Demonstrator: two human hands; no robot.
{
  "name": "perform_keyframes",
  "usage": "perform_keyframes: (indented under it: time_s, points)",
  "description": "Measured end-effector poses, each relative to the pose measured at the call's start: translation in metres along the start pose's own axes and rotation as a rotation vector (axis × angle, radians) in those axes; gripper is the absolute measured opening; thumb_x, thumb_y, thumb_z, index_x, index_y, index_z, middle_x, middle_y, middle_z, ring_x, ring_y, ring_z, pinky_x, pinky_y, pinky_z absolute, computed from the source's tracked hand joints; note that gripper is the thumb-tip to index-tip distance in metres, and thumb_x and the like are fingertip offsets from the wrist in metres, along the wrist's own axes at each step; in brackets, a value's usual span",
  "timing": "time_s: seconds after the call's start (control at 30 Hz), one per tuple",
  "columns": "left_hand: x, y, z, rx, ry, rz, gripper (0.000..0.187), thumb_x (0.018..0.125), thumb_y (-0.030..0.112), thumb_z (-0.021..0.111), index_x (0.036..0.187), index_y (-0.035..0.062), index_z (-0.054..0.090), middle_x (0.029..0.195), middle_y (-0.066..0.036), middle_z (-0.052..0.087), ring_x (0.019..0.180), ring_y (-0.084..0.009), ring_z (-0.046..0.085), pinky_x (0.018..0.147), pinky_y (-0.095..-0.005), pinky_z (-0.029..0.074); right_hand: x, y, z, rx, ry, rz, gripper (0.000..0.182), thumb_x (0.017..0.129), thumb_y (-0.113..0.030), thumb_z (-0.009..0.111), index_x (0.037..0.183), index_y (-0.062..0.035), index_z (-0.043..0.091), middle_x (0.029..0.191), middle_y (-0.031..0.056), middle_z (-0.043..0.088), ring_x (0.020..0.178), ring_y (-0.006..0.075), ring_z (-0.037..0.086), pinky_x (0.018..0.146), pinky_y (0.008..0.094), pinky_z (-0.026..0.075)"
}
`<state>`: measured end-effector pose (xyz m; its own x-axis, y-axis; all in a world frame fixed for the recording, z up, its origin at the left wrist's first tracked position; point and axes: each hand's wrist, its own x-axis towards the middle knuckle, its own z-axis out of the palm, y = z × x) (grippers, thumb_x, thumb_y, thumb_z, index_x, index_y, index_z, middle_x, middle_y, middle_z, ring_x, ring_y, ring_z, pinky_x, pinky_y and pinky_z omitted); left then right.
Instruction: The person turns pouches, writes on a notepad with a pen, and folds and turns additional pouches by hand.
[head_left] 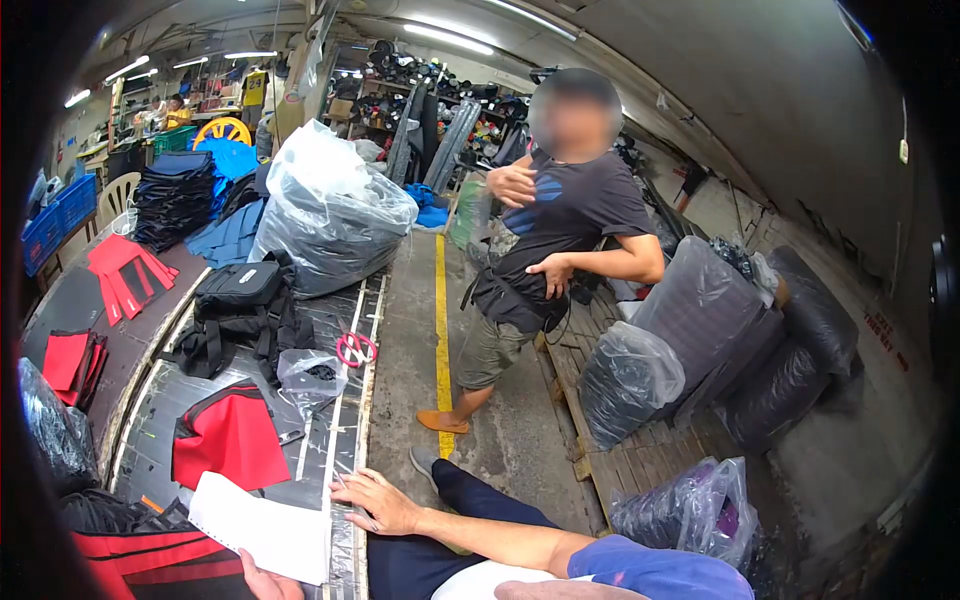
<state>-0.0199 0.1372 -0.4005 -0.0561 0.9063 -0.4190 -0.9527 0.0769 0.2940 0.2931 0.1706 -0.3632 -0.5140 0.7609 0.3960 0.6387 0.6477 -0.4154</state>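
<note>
My left hand is at the bottom edge of the view, its thumb over the lower part of a white paper pad. The rest of that hand is cut off or under the paper. My right hand rests by the table's edge, just right of the pad, with a slim pen between its bent fingers. Beyond the pad lies a red and black fabric piece. Red and black striped fabric is at the lower left.
A black bag, pink-handled scissors and a small clear plastic bag lie on the table. A large plastic sack stands farther back. Across the aisle a person stands beside a pallet with wrapped bundles.
</note>
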Motion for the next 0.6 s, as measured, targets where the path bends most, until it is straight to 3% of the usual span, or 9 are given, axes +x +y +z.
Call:
perform_keyframes:
  time_s: [0.6]
  points:
    - [0.0014, 0.0003, -0.0033, -0.01, 0.015, 0.002, 0.056, 0.115, 0.039, 0.041, 0.156, 0.0011, 0.046, 0.152, -0.017, 0.059, 0.14, -0.0345, 0.057, 0.119, -0.0519, 0.045, -0.0009, -0.0002, 0.0026, 0.005, 0.018, 0.009, 0.049, 0.099, -0.024, 0.072, 0.144, -0.0128, 0.056, 0.155, 0.0097, 0.057, 0.148, 0.0341, 0.047, 0.126, 0.0559, 0.029]
